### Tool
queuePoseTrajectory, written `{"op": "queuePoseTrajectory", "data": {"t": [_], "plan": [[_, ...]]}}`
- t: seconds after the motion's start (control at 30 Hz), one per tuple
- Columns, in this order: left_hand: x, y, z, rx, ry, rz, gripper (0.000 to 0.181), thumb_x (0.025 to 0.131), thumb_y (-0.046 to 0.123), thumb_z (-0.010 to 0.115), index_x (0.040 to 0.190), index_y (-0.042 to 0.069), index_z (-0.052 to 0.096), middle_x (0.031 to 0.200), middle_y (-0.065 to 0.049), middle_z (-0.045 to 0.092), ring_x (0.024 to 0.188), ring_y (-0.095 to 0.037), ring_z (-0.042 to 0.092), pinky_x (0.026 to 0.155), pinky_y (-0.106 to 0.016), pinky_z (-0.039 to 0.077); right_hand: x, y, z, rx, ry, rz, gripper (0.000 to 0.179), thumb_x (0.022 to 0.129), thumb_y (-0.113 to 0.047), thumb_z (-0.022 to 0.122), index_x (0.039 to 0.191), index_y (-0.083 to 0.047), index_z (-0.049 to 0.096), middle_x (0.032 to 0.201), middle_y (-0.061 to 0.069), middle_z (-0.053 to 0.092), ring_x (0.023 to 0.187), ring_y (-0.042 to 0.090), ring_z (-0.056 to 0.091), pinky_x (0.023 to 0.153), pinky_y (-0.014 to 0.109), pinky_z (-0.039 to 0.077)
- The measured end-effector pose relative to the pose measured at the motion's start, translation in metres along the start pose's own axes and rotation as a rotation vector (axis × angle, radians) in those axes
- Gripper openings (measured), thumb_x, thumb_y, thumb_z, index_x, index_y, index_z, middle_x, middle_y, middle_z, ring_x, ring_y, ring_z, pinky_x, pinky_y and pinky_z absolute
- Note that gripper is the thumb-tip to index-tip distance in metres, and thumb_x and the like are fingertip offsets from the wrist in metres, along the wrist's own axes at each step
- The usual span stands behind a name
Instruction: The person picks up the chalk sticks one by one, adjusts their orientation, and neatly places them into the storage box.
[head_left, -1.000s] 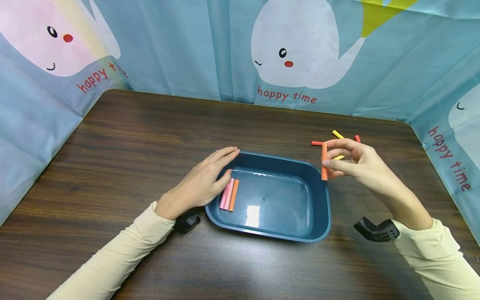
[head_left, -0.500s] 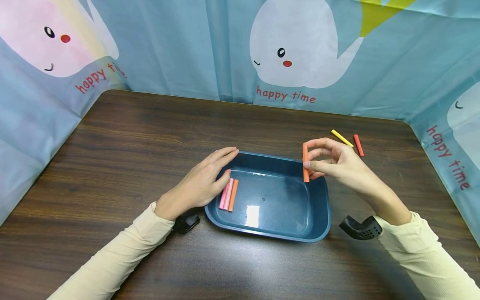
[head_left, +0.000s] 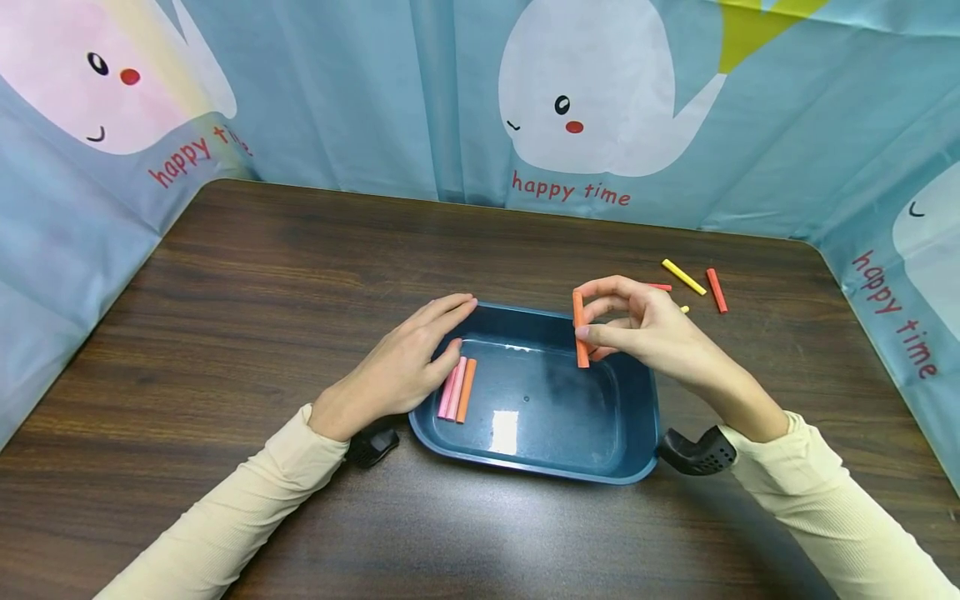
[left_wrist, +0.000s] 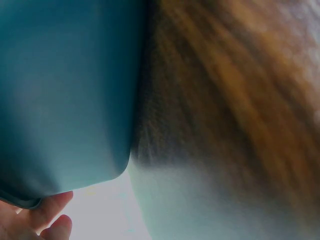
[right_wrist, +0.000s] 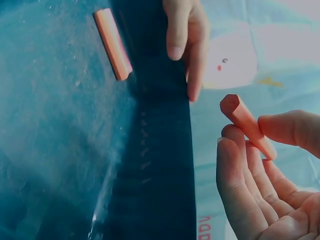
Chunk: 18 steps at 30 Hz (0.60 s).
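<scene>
My right hand (head_left: 637, 325) pinches an orange hexagonal crayon (head_left: 581, 329) between thumb and fingertips, holding it nearly upright over the back right part of a blue plastic tub (head_left: 525, 477). The right wrist view shows the six-sided end of this crayon (right_wrist: 231, 103). At the tub's left end my left hand (head_left: 397, 362) grips the rim, thumb inside and fingers along the outside. Beside that thumb, two pink crayons (head_left: 452, 390) and an orange crayon (head_left: 467, 392) lie side by side on the tub floor.
Behind my right hand, on the dark wood table (head_left: 300, 275), lie a yellow crayon (head_left: 684, 277), a red crayon (head_left: 717, 290) and the partly hidden ends of another red crayon (head_left: 660, 287) and another yellow one (head_left: 684, 309). A blue whale-print curtain (head_left: 337, 100) encloses the table.
My right hand has carried the orange crayon leftward, from the tub's right rim to over its inside. The left hand and the tub have stayed in place.
</scene>
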<state>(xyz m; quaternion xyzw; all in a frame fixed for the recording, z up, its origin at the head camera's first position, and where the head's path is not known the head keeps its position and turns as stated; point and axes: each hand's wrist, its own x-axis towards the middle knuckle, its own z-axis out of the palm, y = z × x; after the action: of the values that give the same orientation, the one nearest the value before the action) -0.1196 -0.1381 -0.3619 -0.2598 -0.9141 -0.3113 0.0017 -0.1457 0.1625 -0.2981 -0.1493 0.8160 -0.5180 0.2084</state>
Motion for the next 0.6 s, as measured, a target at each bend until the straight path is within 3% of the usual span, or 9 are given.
{"op": "queuePoseTrajectory", "data": {"t": [0.43,0.6], "plan": [[0.001,0.000,0.000,-0.001,0.008,0.006,0.053,0.099,0.012,0.052,0.150,0.003,0.041,0.157,-0.010,0.039,0.144,-0.025,0.039,0.118,-0.047,0.035,0.013,-0.005,0.018,-0.009,-0.052,-0.017,0.045,0.090,-0.006,0.069,0.132,-0.006,0.052,0.102,0.015,0.066,0.076,0.021,0.074,0.077,0.045,0.061],[0.001,0.000,0.000,-0.002,0.004,-0.001,0.053,0.099,0.012,0.052,0.150,0.004,0.041,0.157,-0.011,0.039,0.145,-0.026,0.039,0.118,-0.048,0.034,0.021,-0.007,0.027,-0.009,-0.108,-0.007,0.047,0.090,-0.005,0.068,0.134,-0.003,0.051,0.104,0.016,0.065,0.076,0.023,0.074,0.076,0.048,0.061]]}}
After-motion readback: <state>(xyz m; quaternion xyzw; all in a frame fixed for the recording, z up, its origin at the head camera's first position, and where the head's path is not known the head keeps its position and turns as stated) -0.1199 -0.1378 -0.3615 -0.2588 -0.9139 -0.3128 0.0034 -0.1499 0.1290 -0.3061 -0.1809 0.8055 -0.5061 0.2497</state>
